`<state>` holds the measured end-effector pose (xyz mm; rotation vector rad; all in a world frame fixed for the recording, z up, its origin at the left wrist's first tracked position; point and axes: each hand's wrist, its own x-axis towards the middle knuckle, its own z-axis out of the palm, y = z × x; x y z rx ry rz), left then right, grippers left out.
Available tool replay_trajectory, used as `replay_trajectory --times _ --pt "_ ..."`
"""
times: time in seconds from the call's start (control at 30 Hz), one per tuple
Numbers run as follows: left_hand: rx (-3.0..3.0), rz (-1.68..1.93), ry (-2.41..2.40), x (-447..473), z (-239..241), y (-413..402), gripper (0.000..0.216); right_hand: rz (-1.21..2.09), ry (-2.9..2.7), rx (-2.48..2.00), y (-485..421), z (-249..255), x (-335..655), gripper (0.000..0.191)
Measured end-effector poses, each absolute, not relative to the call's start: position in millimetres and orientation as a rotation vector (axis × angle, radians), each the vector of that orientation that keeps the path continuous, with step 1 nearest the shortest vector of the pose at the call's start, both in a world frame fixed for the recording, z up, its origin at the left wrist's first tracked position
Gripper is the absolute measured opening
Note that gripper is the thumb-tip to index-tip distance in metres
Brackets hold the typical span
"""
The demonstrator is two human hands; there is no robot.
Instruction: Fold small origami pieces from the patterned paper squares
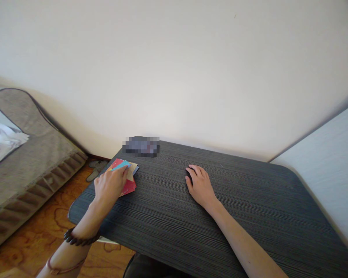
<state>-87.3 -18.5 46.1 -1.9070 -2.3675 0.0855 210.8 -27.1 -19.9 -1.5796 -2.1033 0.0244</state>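
Note:
A small stack of coloured paper sheets, red, blue and tan, lies near the left edge of a dark striped table. My left hand rests on the stack, its fingertips pinching the blue top sheet at its corner. A dark bead bracelet circles that wrist. My right hand lies palm down on the bare table top near the middle, fingers together and stretched flat, holding nothing.
A blurred dark object sits at the table's far edge by the cream wall. A grey-brown sofa with a white bag stands at the left, over a wooden floor with slippers. A pale panel stands at the right.

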Motion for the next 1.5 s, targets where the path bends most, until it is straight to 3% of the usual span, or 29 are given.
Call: replay_trajectory --times 0.33,0.5,0.67,1.0,1.33,1.43,1.5 --pt "-2.047 -0.385 -2.087 -66.6 47.4 -23.9 0.032 0.047 -2.090 -1.560 -27.1 -17.7 209.8 0.033" --pt "-2.397 -0.774 -1.683 -42.5 41.8 -14.5 0.033 0.090 -2.083 -1.583 -24.7 -15.8 221.7 0.035" --pt "-2.620 -0.901 -1.489 -4.1 32.8 0.7 0.033 0.093 -2.029 -1.645 -24.4 -17.1 248.6 0.035" --pt "-3.077 -1.150 -1.467 62.3 13.8 16.0 0.032 0.136 -1.931 -1.596 -26.2 -25.5 278.2 0.036" --pt "-3.197 -1.486 -1.770 59.7 -5.5 36.0 0.027 0.068 -1.921 -1.617 -15.4 -30.8 284.2 0.040" --pt "-3.245 -1.669 -1.811 64.0 -5.4 38.6 0.030 0.179 -1.962 -1.513 -9.6 -22.4 282.3 0.046" --pt "-3.239 -1.809 -1.855 68.2 -4.8 40.0 0.032 0.340 -1.949 -1.464 -6.6 -15.8 280.7 0.040"
